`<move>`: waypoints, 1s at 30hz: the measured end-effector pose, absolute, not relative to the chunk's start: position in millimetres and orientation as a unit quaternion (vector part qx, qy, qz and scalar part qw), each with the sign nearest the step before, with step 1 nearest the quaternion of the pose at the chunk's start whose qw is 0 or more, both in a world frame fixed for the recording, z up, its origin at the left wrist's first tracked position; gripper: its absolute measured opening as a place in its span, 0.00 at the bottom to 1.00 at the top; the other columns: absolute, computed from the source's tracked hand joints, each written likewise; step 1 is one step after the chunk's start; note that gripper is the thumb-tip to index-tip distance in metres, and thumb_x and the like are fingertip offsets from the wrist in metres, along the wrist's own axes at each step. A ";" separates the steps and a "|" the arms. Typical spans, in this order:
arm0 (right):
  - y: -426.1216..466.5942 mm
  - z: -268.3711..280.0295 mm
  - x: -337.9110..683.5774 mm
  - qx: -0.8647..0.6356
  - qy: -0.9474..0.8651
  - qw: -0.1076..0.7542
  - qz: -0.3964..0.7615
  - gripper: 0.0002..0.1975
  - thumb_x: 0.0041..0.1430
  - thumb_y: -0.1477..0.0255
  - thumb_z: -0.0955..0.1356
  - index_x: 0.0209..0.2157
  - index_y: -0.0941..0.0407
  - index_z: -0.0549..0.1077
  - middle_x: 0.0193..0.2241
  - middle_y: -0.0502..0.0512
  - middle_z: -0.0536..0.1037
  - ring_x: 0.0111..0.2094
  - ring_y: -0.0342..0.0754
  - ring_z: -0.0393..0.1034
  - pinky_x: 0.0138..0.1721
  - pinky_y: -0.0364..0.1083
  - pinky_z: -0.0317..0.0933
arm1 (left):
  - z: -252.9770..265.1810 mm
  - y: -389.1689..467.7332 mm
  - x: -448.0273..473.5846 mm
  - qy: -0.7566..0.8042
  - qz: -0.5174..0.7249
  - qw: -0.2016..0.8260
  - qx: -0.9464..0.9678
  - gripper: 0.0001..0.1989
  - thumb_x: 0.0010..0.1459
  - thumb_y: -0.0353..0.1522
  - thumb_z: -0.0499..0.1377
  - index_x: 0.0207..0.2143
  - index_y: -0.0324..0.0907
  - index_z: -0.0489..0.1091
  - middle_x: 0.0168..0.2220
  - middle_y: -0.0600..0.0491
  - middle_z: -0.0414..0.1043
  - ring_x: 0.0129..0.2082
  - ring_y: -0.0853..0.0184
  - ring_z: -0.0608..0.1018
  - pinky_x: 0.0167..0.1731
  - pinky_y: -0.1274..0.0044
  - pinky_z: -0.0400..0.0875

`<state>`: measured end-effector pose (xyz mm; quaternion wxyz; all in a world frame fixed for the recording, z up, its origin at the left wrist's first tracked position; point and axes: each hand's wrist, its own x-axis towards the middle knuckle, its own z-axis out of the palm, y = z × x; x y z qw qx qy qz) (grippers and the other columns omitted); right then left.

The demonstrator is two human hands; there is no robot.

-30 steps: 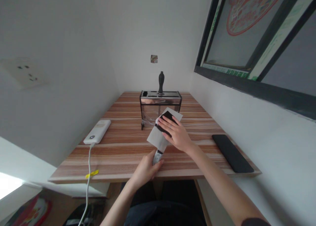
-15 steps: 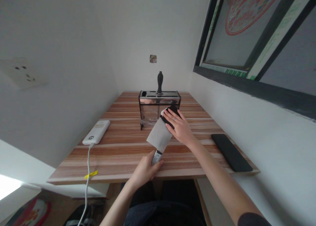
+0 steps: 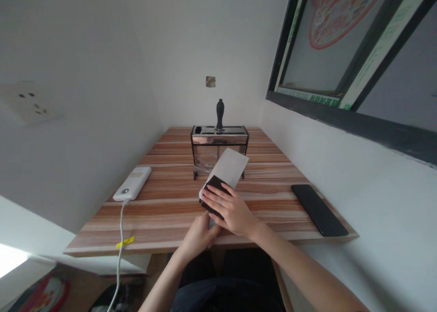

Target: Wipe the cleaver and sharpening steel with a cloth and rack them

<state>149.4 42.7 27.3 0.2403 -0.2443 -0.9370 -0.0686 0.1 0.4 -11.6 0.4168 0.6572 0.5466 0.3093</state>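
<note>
My left hand (image 3: 200, 234) is closed around the grey handle of a cleaver (image 3: 231, 165) at the table's front edge. Its broad pale blade slants away from me, up and to the right. On the blade's near end, by the handle, my right hand (image 3: 234, 212) presses a black cloth or pad (image 3: 215, 183), fingers laid along it. The cloth and fingers hide that end of the blade and part of the handle. Just behind the cleaver stands a clear-sided knife block (image 3: 220, 140) with a black handle (image 3: 220, 114) sticking up from its top.
A white power bank (image 3: 134, 183) with a white cable (image 3: 120, 239) lies at the left of the wood-grain table (image 3: 170, 166). Yellow tape (image 3: 125, 242) marks the front edge. At the right lies a black phone (image 3: 318, 210). Walls close in on both sides.
My right hand has slid the black cloth along the blade, from its far end down toward the handle. The far end of the blade now shows. My left hand keeps its hold.
</note>
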 end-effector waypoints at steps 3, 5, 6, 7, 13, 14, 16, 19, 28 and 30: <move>37.9 24.9 147.8 -0.244 -0.939 0.233 -0.061 0.23 0.66 0.68 0.57 0.61 0.56 0.57 0.62 0.52 0.59 0.64 0.46 0.46 0.63 0.55 0.42 | -13.1 0.8 0.7 0.542 0.310 0.416 0.661 0.03 0.48 0.29 0.51 0.23 0.43 0.58 0.10 0.62 0.58 0.10 0.73 0.63 0.15 0.82 0.57; 38.6 25.1 147.7 -0.245 -0.939 0.232 -0.060 0.23 0.66 0.68 0.57 0.61 0.56 0.57 0.62 0.52 0.59 0.64 0.45 0.47 0.63 0.54 0.42 | -12.7 1.1 0.7 0.541 0.312 0.414 0.662 0.03 0.49 0.29 0.50 0.23 0.43 0.58 0.10 0.62 0.59 0.11 0.73 0.64 0.15 0.82 0.58; 39.9 25.7 147.8 -0.245 -0.939 0.233 -0.061 0.23 0.66 0.68 0.57 0.61 0.55 0.57 0.61 0.52 0.60 0.64 0.45 0.47 0.64 0.54 0.42 | -12.0 1.2 0.6 0.541 0.313 0.413 0.662 0.03 0.50 0.30 0.51 0.24 0.42 0.58 0.10 0.61 0.60 0.11 0.72 0.64 0.16 0.81 0.58; 41.8 26.6 147.9 -0.245 -0.939 0.235 -0.062 0.23 0.66 0.68 0.57 0.61 0.55 0.56 0.61 0.52 0.60 0.64 0.45 0.47 0.64 0.54 0.42 | -11.2 1.2 0.4 0.542 0.316 0.410 0.662 0.03 0.51 0.31 0.51 0.25 0.42 0.59 0.11 0.61 0.61 0.12 0.72 0.65 0.16 0.81 0.58; 63.0 40.7 155.4 -0.278 -0.921 0.258 -0.089 0.23 0.66 0.68 0.57 0.62 0.54 0.56 0.61 0.51 0.60 0.64 0.46 0.49 0.63 0.55 0.43 | -5.2 -0.3 -1.3 0.536 0.314 0.406 0.670 0.10 0.56 0.38 0.53 0.32 0.40 0.63 0.15 0.61 0.64 0.14 0.72 0.66 0.19 0.81 0.58; 68.1 43.9 158.2 -0.289 -0.917 0.260 -0.094 0.23 0.66 0.68 0.57 0.62 0.54 0.56 0.61 0.51 0.60 0.64 0.46 0.49 0.63 0.55 0.43 | -4.5 -0.5 -1.4 0.535 0.311 0.405 0.674 0.10 0.56 0.38 0.53 0.32 0.40 0.64 0.15 0.61 0.64 0.15 0.72 0.66 0.19 0.81 0.58; 79.5 49.9 164.8 -0.309 -0.907 0.265 -0.104 0.23 0.66 0.67 0.56 0.61 0.53 0.56 0.61 0.50 0.60 0.64 0.46 0.49 0.63 0.55 0.43 | -3.2 -0.7 -1.5 0.531 0.308 0.401 0.680 0.10 0.56 0.38 0.53 0.33 0.40 0.64 0.16 0.61 0.63 0.16 0.71 0.66 0.20 0.81 0.57; 96.8 56.8 175.2 -0.340 -0.889 0.284 -0.117 0.23 0.66 0.68 0.56 0.62 0.52 0.56 0.61 0.50 0.61 0.64 0.47 0.49 0.63 0.56 0.42 | -0.9 -0.8 -1.3 0.530 0.304 0.400 0.683 0.09 0.56 0.38 0.53 0.33 0.41 0.64 0.16 0.60 0.64 0.17 0.71 0.66 0.20 0.81 0.56; 110.6 61.4 183.6 -0.410 -0.841 0.327 -0.132 0.23 0.66 0.68 0.56 0.62 0.53 0.57 0.61 0.52 0.60 0.64 0.48 0.49 0.63 0.56 0.42 | 1.2 -1.7 -1.4 0.539 0.287 0.400 0.683 0.09 0.55 0.38 0.54 0.31 0.41 0.63 0.17 0.59 0.64 0.17 0.70 0.66 0.20 0.81 0.56; 106.4 60.1 181.6 -0.404 -0.845 0.323 -0.133 0.23 0.66 0.68 0.56 0.62 0.54 0.56 0.61 0.52 0.60 0.64 0.48 0.49 0.63 0.56 0.41 | -0.7 -1.7 -1.6 0.537 0.288 0.403 0.683 0.09 0.55 0.38 0.53 0.31 0.41 0.63 0.16 0.60 0.64 0.16 0.71 0.66 0.19 0.81 0.56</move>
